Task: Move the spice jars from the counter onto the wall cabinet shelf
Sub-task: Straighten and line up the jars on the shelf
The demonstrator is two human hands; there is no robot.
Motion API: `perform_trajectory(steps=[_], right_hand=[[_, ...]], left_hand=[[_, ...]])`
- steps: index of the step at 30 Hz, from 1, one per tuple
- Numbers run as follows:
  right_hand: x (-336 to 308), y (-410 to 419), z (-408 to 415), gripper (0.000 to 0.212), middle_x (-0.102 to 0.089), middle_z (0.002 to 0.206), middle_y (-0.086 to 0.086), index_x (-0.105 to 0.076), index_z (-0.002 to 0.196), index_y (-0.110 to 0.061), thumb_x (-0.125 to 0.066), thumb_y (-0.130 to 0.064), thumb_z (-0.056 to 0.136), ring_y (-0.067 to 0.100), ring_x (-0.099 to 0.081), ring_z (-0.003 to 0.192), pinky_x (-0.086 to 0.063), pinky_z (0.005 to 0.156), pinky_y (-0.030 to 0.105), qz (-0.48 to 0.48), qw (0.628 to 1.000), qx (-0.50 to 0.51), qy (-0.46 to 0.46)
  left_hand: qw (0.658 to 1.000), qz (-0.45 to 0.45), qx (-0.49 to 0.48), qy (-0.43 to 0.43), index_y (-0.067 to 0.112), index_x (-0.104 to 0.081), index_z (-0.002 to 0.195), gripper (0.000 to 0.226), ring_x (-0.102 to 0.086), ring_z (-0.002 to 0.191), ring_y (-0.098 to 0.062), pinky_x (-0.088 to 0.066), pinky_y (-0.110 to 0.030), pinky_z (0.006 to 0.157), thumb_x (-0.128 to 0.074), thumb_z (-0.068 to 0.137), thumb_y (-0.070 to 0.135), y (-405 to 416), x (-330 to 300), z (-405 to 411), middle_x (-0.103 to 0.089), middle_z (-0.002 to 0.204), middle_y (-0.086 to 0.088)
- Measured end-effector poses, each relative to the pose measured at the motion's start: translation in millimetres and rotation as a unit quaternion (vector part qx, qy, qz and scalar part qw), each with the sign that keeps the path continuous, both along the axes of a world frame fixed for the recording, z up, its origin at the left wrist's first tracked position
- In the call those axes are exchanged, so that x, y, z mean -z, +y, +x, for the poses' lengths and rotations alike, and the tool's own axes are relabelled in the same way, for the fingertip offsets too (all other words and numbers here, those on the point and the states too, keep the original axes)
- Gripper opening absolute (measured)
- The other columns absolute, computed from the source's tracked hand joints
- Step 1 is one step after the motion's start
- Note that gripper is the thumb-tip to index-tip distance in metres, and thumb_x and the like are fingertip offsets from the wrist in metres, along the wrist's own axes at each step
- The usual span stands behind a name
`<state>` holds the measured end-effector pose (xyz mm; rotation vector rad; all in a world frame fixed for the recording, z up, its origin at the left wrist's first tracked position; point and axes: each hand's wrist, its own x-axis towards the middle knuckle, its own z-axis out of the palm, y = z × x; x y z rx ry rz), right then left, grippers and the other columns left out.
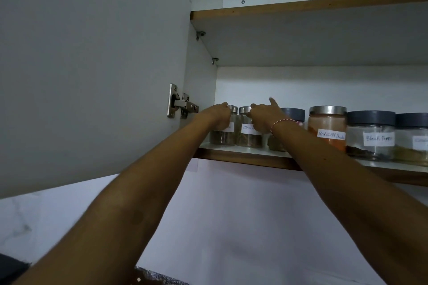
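My left hand point(220, 115) holds the end jar point(223, 129) standing on the shelf point(243, 157); my right hand point(264, 118) grips its neighbour jar point(249, 132), touching.

From my remote feed the scene was dim and cool-toned. The pale grey open cabinet door point(92, 71) sat in flat shade, and the underside of the brown-edged upper shelf point(324, 37) was shadowed. The white back panel point(324, 85) caught the most light. Wide-angle bending curved the edges; the handwritten labels looked soft.
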<state>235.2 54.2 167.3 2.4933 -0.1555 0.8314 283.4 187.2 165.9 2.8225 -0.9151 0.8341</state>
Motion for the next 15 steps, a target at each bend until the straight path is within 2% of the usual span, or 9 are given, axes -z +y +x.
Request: perform_trajectory(steps=[1,3,9,15], right_hand=[[0,0,3,0.040,-0.047,0.141,0.009,-0.048,0.135,-0.013,-0.045,-0.015,0.095,0.027,-0.049,0.126,0.000,0.116,0.053,-0.017,1.000,0.012,-0.001],[0,0,7,0.039,-0.047,0.142,0.008,-0.049,0.134,-0.015,-0.043,-0.018,0.096,0.027,-0.050,0.125,0.008,0.113,0.056,-0.040,0.999,0.029,-0.003],[2,-2,17,0.038,-0.037,0.149,0.009,-0.048,0.135,-0.021,-0.042,-0.024,0.097,0.027,-0.049,0.127,0.008,0.112,0.058,-0.115,0.991,0.065,0.007],[-1,-5,27,0.040,-0.040,0.147,0.008,-0.044,0.137,-0.017,-0.043,-0.022,0.097,0.027,-0.051,0.125,0.007,0.113,0.058,-0.120,0.989,0.083,0.022]], left_hand=[[1.000,-0.003,0.002,-0.001,-0.002,-0.035,0.137,0.046,-0.038,0.130,-0.031,-0.035,-0.036,0.105,-0.044,0.093,0.007,-1,0,3,-0.035,0.142,-0.016],[1.000,-0.009,0.003,0.000,-0.001,-0.036,0.137,0.045,-0.038,0.130,-0.031,-0.035,-0.036,0.105,-0.045,0.093,0.007,-2,1,8,-0.036,0.141,-0.016],[0.999,-0.028,0.020,0.024,-0.001,-0.041,0.134,0.040,-0.042,0.126,-0.031,-0.038,-0.034,0.100,-0.039,0.094,0.004,-9,-5,21,-0.040,0.137,-0.017],[0.998,-0.021,0.051,0.030,0.002,-0.045,0.130,0.035,-0.047,0.118,-0.032,-0.039,-0.036,0.097,-0.036,0.096,0.006,-13,-7,30,-0.047,0.130,-0.020]])
